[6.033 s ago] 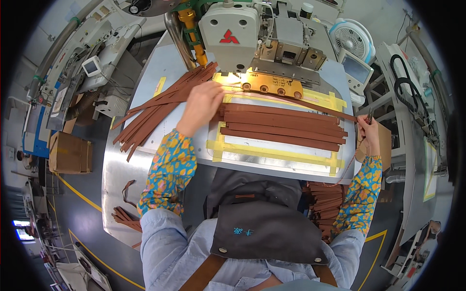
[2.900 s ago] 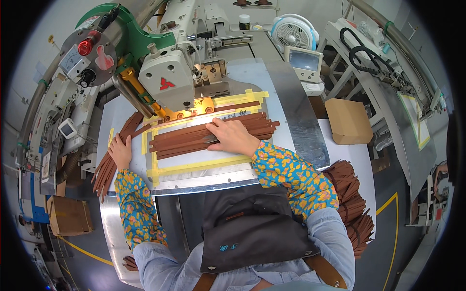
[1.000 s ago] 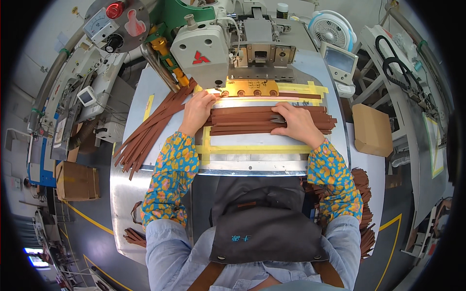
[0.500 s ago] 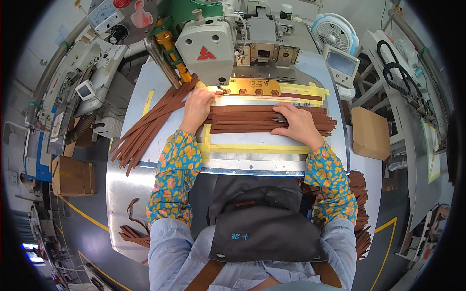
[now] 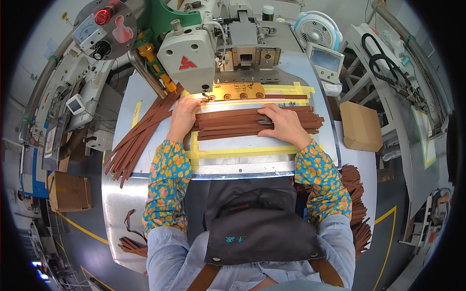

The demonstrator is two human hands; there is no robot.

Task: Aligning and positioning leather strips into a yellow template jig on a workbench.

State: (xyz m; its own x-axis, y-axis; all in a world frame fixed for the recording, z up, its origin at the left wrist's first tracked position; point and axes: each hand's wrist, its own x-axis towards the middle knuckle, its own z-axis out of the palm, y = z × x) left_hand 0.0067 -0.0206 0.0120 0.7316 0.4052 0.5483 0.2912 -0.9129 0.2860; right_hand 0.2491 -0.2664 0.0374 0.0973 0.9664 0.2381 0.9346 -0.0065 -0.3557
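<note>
A stack of long brown leather strips [image 5: 233,127] lies flat on the metal sewing table [image 5: 242,169], inside a frame of yellow tape. My left hand [image 5: 183,112] rests on the stack's left end, right below the needle of the white sewing machine [image 5: 194,53]. My right hand [image 5: 284,127] lies flat on the strips to the right, with small metal snips [image 5: 264,121] under its fingers. A single strip [image 5: 291,97] sits along the brass guide plate [image 5: 233,91].
More brown strips [image 5: 138,138] fan out to the left of the table, and another pile [image 5: 357,203] hangs at my lower right. A cardboard box [image 5: 360,126] stands at the right, a small fan [image 5: 318,29] and a control screen [image 5: 326,60] behind it.
My view shifted slightly; the left hand has edged up toward the needle at the stack's left end. The right hand stays pressed on the strips.
</note>
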